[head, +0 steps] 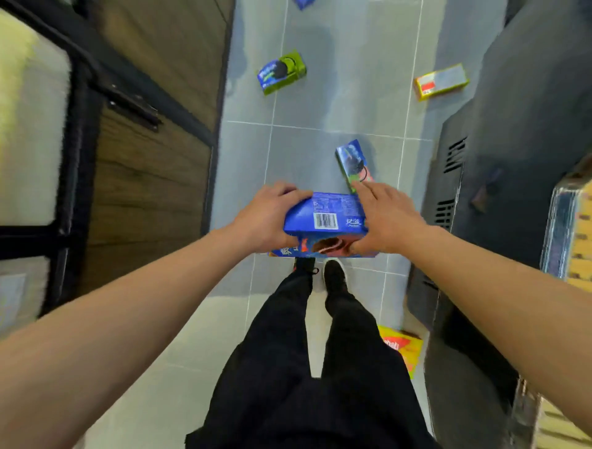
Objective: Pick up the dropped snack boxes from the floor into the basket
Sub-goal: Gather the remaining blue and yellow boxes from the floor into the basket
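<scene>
Above grey floor (336,109), blue snack box (323,214) crosswise between hands (326,218)

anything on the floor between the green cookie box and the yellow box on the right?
No. In the head view, only bare grey floor tile lies between the green cookie box and the yellow box.

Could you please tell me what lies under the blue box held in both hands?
Under the blue box show grey floor tiles and the person's black shoes. The tile directly beneath it is covered. No basket is visible.

top blue box (303,3) – cut off | yellow box (404,347) – perhaps half hidden
</scene>
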Demonstrator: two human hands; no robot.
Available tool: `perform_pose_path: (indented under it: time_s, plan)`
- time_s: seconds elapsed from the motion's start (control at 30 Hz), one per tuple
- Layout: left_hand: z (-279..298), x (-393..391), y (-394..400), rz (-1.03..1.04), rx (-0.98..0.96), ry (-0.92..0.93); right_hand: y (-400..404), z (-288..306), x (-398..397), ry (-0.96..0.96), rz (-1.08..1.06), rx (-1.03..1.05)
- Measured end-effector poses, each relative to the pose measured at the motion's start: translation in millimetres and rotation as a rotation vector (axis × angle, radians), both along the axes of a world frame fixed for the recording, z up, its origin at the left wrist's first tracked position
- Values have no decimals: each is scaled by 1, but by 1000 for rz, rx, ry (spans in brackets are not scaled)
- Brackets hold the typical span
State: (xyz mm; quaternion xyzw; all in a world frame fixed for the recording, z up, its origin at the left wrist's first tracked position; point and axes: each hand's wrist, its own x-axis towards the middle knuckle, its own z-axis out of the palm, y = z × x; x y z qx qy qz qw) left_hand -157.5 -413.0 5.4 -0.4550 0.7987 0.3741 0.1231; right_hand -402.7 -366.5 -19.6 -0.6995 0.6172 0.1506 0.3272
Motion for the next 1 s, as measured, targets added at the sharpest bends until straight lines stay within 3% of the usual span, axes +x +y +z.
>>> perform_pose_path:
  time_s: [0.33, 0.43, 0.53, 0.6, 0.67, 0.8, 0.9, 1.0]
  plan:
    - [116, 97, 138, 512, -173, 146, 5, 126, 102, -68, 545, -71]
    - [136, 139, 191, 895, -191, 200, 11, 152, 162, -139, 611, 0]
    - [150, 182, 250, 1622, -149, 438, 31, 167, 227, -323, 495, 170]
    - [157, 201, 282, 1918, -32, 747, 52, 169, 263, -489, 331, 383]
    - [158, 220, 327, 1965, 103, 933, 90, 173, 311, -644, 204, 608]
    - [155, 247, 412, 1973, 209, 1008, 175, 175, 395, -712, 108, 872]
    - [154, 299, 488, 2117, 49, 897, 245, 169, 462, -614, 258, 854]
    - [159, 353, 548, 2053, -129, 310, 277, 166, 515, -532, 393, 410]
